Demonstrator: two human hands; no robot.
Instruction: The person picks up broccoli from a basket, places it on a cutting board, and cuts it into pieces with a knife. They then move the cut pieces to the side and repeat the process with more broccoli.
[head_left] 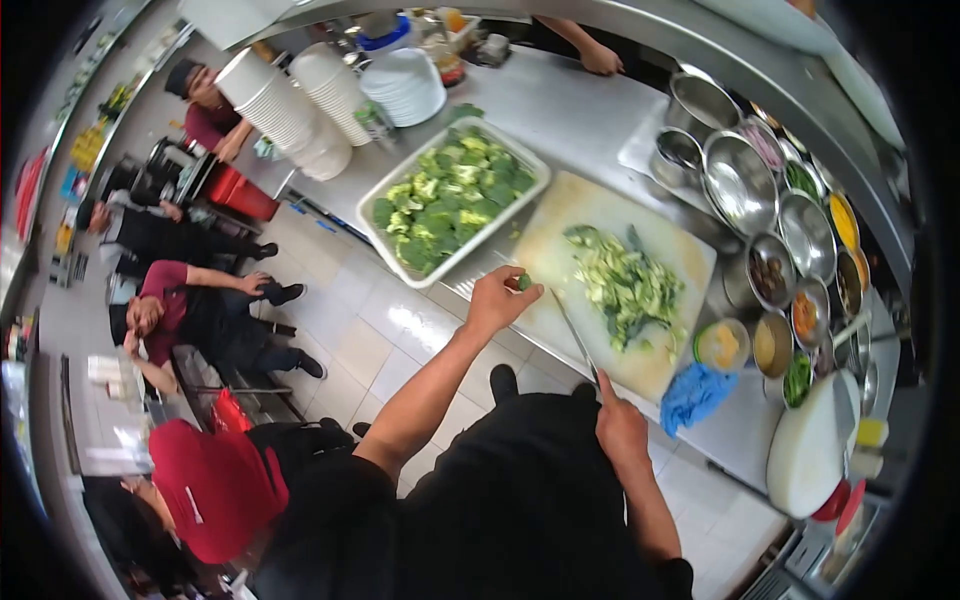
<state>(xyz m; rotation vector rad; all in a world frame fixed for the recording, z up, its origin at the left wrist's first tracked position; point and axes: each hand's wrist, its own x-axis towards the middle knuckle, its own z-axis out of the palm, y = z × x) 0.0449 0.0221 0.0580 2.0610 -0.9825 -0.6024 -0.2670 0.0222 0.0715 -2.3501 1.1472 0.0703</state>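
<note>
A white cutting board lies on the steel counter, with a heap of chopped green stems and leaves on it. Over the board's near left edge, my left hand pinches a small green broccoli piece. My right hand is closed round the handle of a knife, whose blade points up and left across the board's near edge, its tip close to my left fingers. Left of the board stands a white tub full of broccoli florets.
Metal bowls and containers of ingredients line the right side. A blue cloth lies at the board's lower right corner. Stacked white cups and lids stand behind the tub. Several people are at the left; another person's hand rests across the counter.
</note>
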